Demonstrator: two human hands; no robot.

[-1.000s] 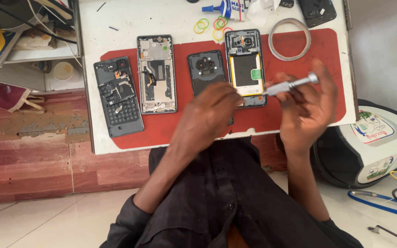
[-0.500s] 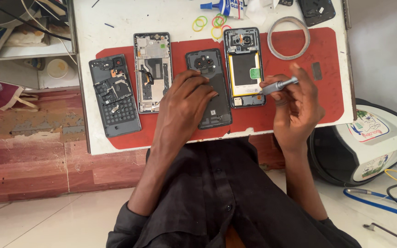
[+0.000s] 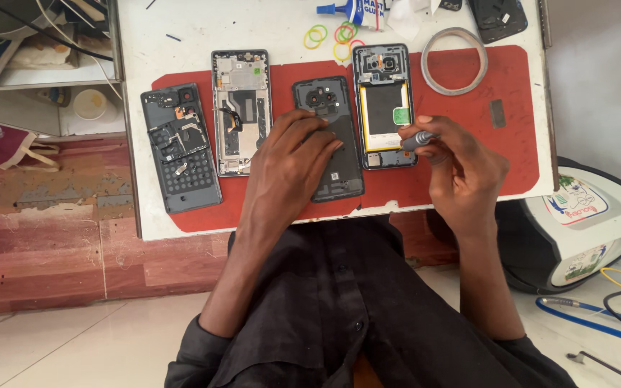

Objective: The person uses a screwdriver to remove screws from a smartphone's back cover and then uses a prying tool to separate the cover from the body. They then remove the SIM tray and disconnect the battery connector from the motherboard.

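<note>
Fingers [image 3: 318, 140] of left hand [image 3: 289, 165] spread flat on dark phone back cover [image 3: 336, 172]; right hand [image 3: 461, 169] pinching grey screwdriver [image 3: 417, 139].

Matt red rubbery mat [image 3: 468, 129] on smooth white tabletop [image 3: 253, 29]; dark matt plastic phone back [image 3: 339, 172]; grey metal tool shaft [image 3: 415, 138]; glossy tape ring [image 3: 454, 61].

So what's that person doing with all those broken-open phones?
A person sits at a small white table with a red mat on it. Four opened phones lie in a row there. The left hand rests flat on the dark phone back cover, pinning it to the mat. The right hand holds a small grey screwdriver beside the phone with the yellow-edged battery. Coloured rubber bands and a tape roll lie nearby.
</note>
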